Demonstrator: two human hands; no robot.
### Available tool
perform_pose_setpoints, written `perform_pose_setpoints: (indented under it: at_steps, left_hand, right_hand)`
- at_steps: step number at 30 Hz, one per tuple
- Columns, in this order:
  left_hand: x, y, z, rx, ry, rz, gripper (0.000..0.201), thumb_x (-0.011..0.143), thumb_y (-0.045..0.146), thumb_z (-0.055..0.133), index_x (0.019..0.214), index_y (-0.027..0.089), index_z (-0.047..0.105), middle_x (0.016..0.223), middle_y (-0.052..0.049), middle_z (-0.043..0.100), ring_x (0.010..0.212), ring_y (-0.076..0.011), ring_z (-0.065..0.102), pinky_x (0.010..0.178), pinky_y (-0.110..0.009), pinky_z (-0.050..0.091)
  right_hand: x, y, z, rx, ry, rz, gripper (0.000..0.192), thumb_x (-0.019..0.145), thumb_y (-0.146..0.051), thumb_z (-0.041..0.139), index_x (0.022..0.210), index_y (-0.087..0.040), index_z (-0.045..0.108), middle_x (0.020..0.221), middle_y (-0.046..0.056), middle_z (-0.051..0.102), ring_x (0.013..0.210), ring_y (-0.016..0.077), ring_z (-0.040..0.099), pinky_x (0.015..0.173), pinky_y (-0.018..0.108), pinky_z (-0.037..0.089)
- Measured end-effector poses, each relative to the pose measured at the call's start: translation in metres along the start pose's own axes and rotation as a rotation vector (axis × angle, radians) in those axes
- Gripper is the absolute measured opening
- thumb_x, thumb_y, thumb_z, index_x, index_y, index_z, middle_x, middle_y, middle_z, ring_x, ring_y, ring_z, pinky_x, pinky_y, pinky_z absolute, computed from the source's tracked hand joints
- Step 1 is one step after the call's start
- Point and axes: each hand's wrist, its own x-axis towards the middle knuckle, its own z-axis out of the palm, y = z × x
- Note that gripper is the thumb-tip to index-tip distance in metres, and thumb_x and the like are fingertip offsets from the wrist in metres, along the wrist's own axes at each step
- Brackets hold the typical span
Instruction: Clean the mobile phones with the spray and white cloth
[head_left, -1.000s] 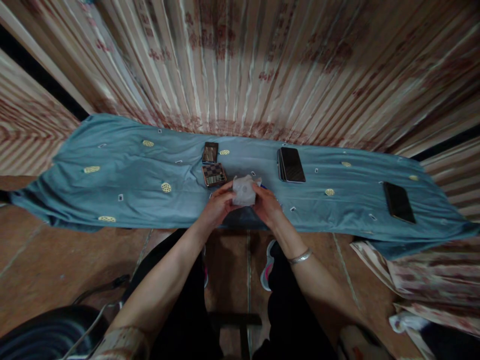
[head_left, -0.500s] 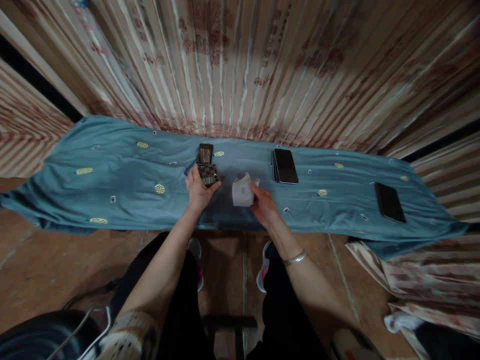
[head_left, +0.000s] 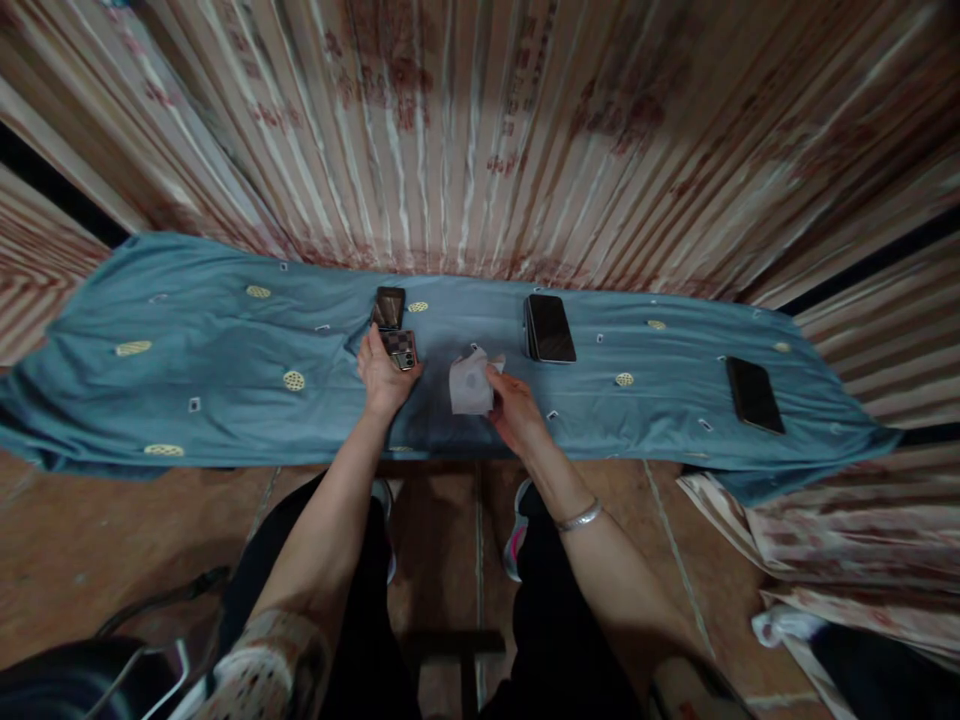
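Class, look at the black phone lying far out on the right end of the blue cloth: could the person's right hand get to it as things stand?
Probably yes: the right hand holds a white cloth, but only bare blue cloth lies before the black phone.

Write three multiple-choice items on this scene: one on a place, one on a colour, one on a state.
1. Where does the phone stack lie?
A. To the right of the pale wipe
B. Under the left hand
C. On the floor

2. What colour is the cloth over the table?
A. Red
B. Blue-grey
C. White

3. What is the left hand doing?
A. Resting open on a knee
B. Gripping the checkered flip phone
C. Holding the wipe

Answers:
1. A, since the stack sits on the cloth beyond and right of the wipe.
2. B, the cloth being blue-grey with small yellow patches.
3. B, as its fingers close on the checkered flip phone, while the right hand holds the wipe.
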Motion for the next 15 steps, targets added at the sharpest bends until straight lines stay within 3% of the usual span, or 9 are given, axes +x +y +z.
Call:
perform_pose_setpoints:
  at_steps: [4, 9, 15]
  left_hand:
    - [-0.008, -0.002, -0.008, -0.163, -0.024, 0.029, 0.107, 0.057, 0.018, 0.085, 0.154, 0.007, 0.042, 0.151, -0.024, 0.057, 0.146, -0.0387, 0.051, 0.126, -0.049, 0.036]
    - [-0.034, 0.005, -0.025, -0.496, -0.136, -0.117, 0.106, 0.052, 0.024, 0.090, 0.149, 0.019, 0.048, 0.128, -0.013, 0.070, 0.126, -0.0340, 0.067, 0.115, -0.049, 0.048]
    - [-0.063, 0.024, -0.043, -0.842, -0.245, -0.296, 0.099, 0.046, 0.028, 0.093, 0.137, 0.023, 0.057, 0.130, -0.012, 0.072, 0.130, -0.0330, 0.066, 0.114, -0.046, 0.048]
  right_hand:
    - [-0.001, -0.003, 0.006, 0.011, 0.034, 0.046, 0.033, 0.073, -0.051, 0.088, 0.074, -0.024, 0.068, 0.066, -0.004, 0.073, 0.070, 0.0169, 0.072, 0.058, 0.025, 0.048]
    - [0.000, -0.002, 0.015, 0.004, 0.063, 0.020, 0.041, 0.071, -0.058, 0.086, 0.072, -0.025, 0.063, 0.059, -0.006, 0.069, 0.061, 0.0158, 0.069, 0.056, 0.025, 0.048]
    - [0.001, 0.001, 0.012, -0.058, 0.114, -0.104, 0.045, 0.069, -0.064, 0.084, 0.068, -0.026, 0.059, 0.058, -0.007, 0.064, 0.059, 0.0142, 0.063, 0.056, 0.025, 0.045]
